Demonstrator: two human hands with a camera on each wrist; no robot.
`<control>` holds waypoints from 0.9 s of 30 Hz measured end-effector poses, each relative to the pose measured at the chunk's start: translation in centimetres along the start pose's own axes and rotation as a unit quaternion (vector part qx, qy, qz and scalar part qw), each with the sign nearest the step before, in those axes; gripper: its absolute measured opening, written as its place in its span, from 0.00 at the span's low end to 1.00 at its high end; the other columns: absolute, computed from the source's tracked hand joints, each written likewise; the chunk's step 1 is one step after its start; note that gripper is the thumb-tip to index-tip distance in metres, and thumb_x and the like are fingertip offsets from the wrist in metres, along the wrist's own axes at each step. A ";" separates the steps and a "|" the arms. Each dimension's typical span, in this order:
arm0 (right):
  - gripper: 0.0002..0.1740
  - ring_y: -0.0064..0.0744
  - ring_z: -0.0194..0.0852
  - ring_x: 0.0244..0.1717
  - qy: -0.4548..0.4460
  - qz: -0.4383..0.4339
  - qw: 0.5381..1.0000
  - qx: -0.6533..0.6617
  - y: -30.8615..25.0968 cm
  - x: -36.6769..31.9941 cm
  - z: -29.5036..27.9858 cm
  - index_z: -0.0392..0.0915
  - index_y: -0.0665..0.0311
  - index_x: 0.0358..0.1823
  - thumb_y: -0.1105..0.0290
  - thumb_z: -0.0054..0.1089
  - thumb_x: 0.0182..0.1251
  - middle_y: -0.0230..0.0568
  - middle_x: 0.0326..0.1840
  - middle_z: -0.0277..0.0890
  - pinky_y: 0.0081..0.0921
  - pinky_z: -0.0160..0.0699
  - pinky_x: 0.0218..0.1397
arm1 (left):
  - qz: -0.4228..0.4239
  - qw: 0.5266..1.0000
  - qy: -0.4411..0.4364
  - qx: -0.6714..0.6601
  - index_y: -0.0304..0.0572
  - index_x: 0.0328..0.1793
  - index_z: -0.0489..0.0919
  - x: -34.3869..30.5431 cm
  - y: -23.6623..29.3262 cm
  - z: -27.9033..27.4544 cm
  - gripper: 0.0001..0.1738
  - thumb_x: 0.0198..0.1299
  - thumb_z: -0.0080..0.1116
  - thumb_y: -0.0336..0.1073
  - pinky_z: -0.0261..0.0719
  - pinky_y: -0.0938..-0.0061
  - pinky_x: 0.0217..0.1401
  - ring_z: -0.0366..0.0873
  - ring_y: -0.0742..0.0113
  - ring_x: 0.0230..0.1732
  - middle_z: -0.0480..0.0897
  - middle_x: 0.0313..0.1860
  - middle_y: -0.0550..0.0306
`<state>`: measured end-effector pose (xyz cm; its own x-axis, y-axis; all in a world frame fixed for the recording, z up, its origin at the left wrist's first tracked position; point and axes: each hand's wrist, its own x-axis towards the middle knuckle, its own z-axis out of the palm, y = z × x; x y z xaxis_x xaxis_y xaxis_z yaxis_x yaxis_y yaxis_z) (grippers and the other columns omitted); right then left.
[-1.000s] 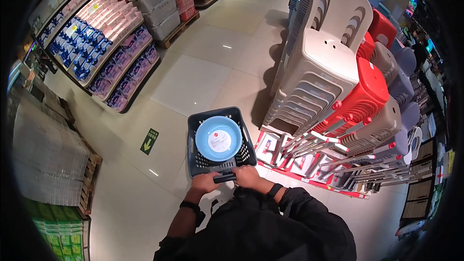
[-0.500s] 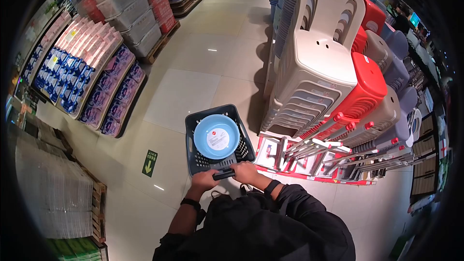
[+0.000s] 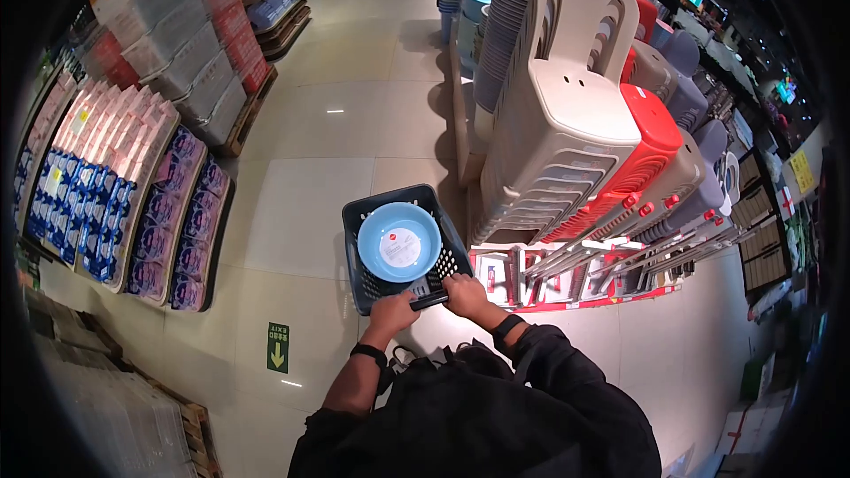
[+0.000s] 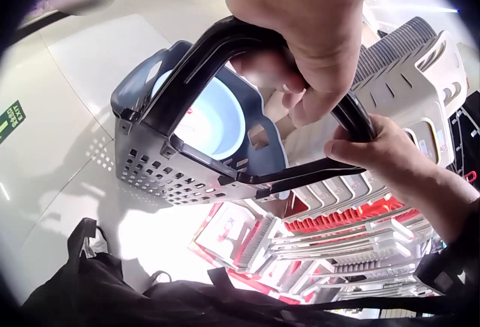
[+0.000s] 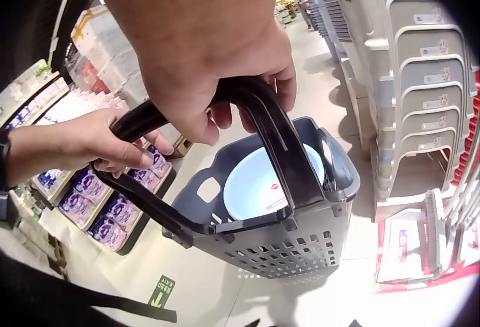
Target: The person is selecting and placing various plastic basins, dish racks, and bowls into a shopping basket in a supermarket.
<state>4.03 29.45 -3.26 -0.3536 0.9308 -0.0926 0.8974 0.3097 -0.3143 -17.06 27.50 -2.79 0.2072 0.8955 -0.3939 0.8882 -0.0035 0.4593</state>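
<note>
A dark grey shopping basket (image 3: 354,274) with perforated sides and a black handle (image 3: 429,300) is in front of the body. Inside it lies a light blue plastic basin (image 3: 375,258) with a round white label (image 3: 400,248). My left hand (image 3: 392,312) grips the left end of the handle, and my right hand (image 3: 469,295) grips the right end. In the left wrist view the left hand (image 4: 304,34) curls over the handle's top, with the right hand (image 4: 379,147) further along it. The right wrist view has the right hand's fingers wrapped round the black bar.
Stacked beige chairs (image 3: 584,115) and red stools (image 3: 653,115) stand close on the right, with mops or brushes (image 3: 584,265) below them. Shelves of packaged goods (image 3: 168,212) line the left, beside stacked crates (image 3: 177,44). A tiled aisle (image 3: 332,124) runs ahead; a green exit sign (image 3: 278,347) marks the floor.
The view has turned and moved along the aisle, so the left shelves slide lower and leftward. Both hands keep hold of the handle, whose right end now tilts higher in view.
</note>
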 end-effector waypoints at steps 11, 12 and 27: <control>0.14 0.49 0.78 0.44 0.002 0.034 0.999 0.016 -0.1 5.3 -0.5 0.76 0.58 0.35 0.64 0.67 0.47 0.44 0.38 0.77 0.45 0.76 0.48 | 0.037 0.999 0.003 0.008 0.61 0.53 0.83 4.8 -1.6 -4.3 0.24 0.48 0.64 0.52 0.82 0.58 0.48 0.85 0.50 0.42 0.87 0.38 0.51; 0.13 0.49 0.78 0.44 0.013 0.029 0.999 0.020 -0.2 5.6 -0.6 0.76 0.58 0.35 0.64 0.68 0.48 0.44 0.38 0.77 0.45 0.76 0.47 | 0.037 0.999 -0.005 0.005 0.60 0.53 0.83 5.1 -1.7 -4.6 0.24 0.48 0.64 0.51 0.82 0.58 0.48 0.85 0.49 0.43 0.87 0.39 0.49; 0.10 0.49 0.80 0.43 -0.009 0.008 0.998 0.065 1.0 14.6 -2.4 0.76 0.62 0.37 0.68 0.59 0.54 0.47 0.40 0.80 0.44 0.77 0.46 | 0.054 0.998 -0.009 0.026 0.62 0.52 0.82 13.8 -3.9 -9.4 0.23 0.47 0.64 0.51 0.82 0.58 0.47 0.84 0.50 0.42 0.86 0.37 0.51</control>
<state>0.44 43.80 -2.62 -0.3446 0.9316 -0.1154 0.8619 0.2653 -0.4322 -21.51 44.07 -2.50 0.3092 0.8804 -0.3595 0.8805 -0.1221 0.4581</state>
